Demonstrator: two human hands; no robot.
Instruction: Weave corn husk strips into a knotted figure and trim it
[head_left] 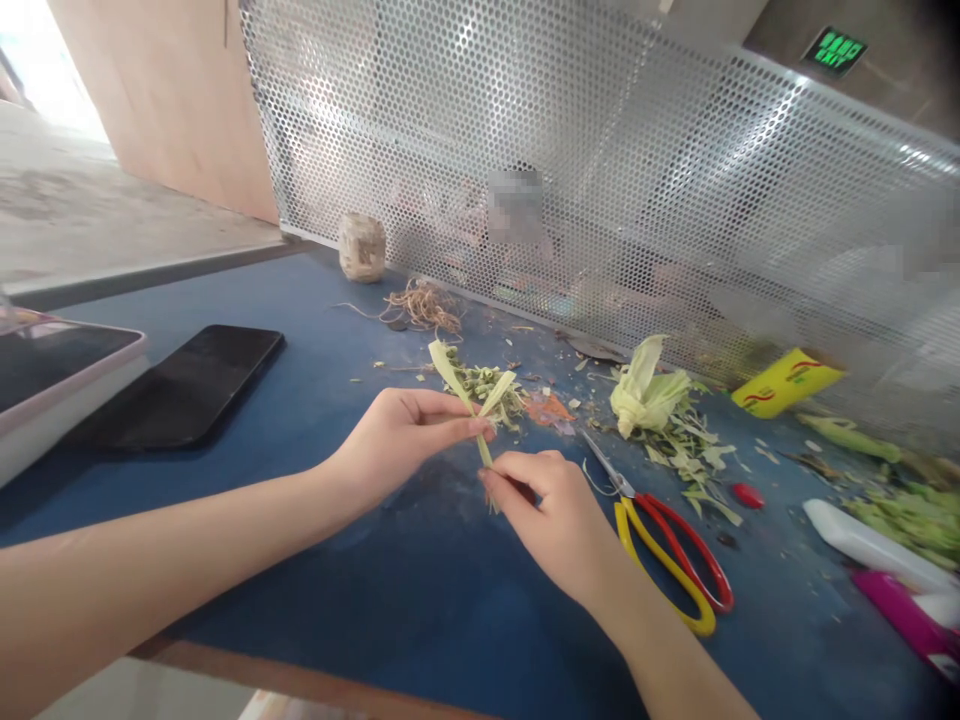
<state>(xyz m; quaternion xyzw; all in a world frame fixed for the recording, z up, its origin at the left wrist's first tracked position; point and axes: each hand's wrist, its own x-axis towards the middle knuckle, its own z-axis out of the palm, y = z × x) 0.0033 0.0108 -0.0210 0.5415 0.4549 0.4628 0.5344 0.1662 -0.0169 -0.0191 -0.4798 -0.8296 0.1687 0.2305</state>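
Observation:
Both my hands meet over the blue table top [315, 590] on a thin pale-green leaf strip [463, 388] that forks into a V above my fingers. My left hand [401, 435] pinches the strip from the left with thumb and fingers closed. My right hand [551, 515] is curled closed just below and pinches the strip's lower end. A small heap of green trimmings [491, 382] lies right behind the strip. Scissors with red and yellow handles [671, 550] lie on the table just right of my right hand.
A black phone [184, 385] and a white-edged tablet [45, 375] lie at left. A twine ball [362, 246] and loose fibre [424, 305] sit by the perforated metal screen [600, 170]. A husk bundle [649, 395], yellow packet [784, 382], white and pink tools [885, 560] crowd the right.

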